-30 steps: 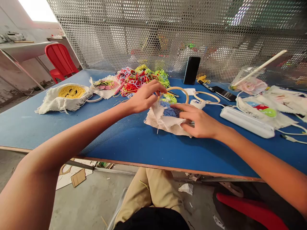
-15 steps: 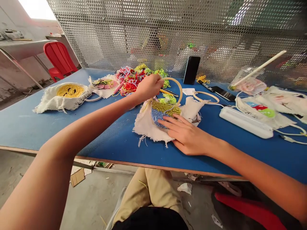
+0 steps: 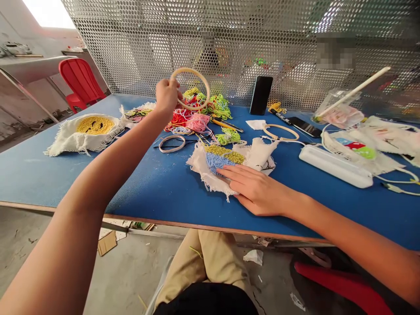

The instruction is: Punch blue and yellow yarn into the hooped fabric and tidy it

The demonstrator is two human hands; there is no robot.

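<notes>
Raised over the table, my left hand (image 3: 167, 97) is closed on the edge of a wooden embroidery hoop (image 3: 207, 87). Behind and below that hoop lies a tangled pile of coloured yarn (image 3: 198, 122). My right hand (image 3: 254, 186) lies flat, fingers stretched, on a white fringed cloth (image 3: 213, 180) with a blue and olive yarn patch (image 3: 226, 155). A second, pale hoop (image 3: 172, 144) rests on the table left of this cloth. To the left, another white cloth (image 3: 64, 135) bears a yellow yarn face (image 3: 95, 124).
A phone (image 3: 261, 95) stands upright at the back, near a flat phone (image 3: 305, 127). A wooden hoop (image 3: 281, 132), a white lamp-like bar (image 3: 335, 166) and its cables lie to the right. A perforated metal panel (image 3: 138, 48) closes off the back of the blue table (image 3: 157, 188).
My left hand has moved left and up with the wooden hoop, away from the patched cloth. My right hand stays on the cloth. The pale hoop and more yarn are uncovered.
</notes>
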